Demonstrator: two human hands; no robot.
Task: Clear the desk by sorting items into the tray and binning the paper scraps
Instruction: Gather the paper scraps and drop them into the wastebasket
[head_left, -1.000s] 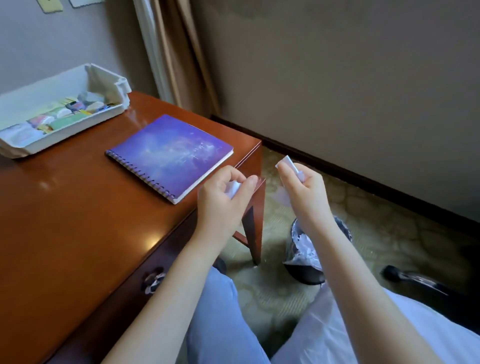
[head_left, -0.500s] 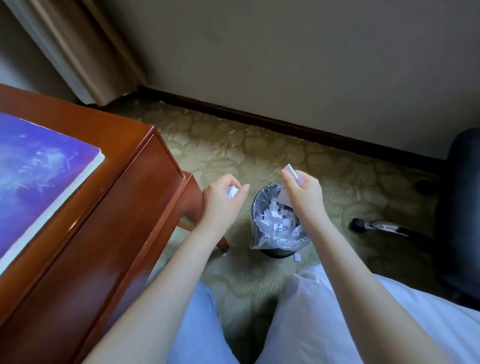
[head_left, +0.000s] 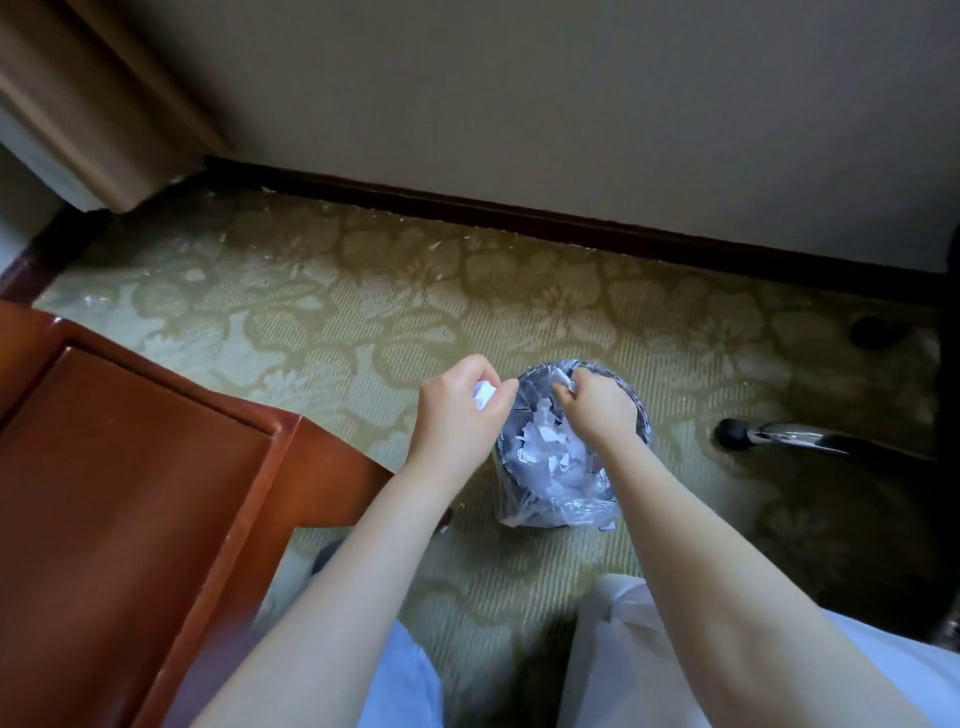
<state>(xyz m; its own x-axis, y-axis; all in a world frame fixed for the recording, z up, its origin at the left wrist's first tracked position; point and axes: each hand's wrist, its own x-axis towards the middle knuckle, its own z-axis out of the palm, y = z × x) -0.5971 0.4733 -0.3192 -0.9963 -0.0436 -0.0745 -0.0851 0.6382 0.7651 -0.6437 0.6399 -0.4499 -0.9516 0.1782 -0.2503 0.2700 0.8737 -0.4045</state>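
A small black bin (head_left: 530, 501) lined with a clear plastic bag stands on the carpet, holding several white paper scraps (head_left: 543, 449). My left hand (head_left: 457, 415) hovers just left of the bin's rim, fingers curled round a crumpled white paper scrap (head_left: 484, 396). My right hand (head_left: 597, 405) is over the bin's far half, fingertips pinching another white scrap (head_left: 563, 380). The desk's top, tray and notebook are out of view.
The red-brown wooden desk corner (head_left: 156, 467) fills the lower left, its leg close to the bin. A chair base with a black castor (head_left: 730, 435) and chrome arm lies right of the bin. A wall with a dark skirting board (head_left: 519, 208) runs behind; curtain at upper left.
My view has swung right and down off the desk toward the floor. Both hands moved from beside the desk edge to the bin, the right one now lowered over its opening.
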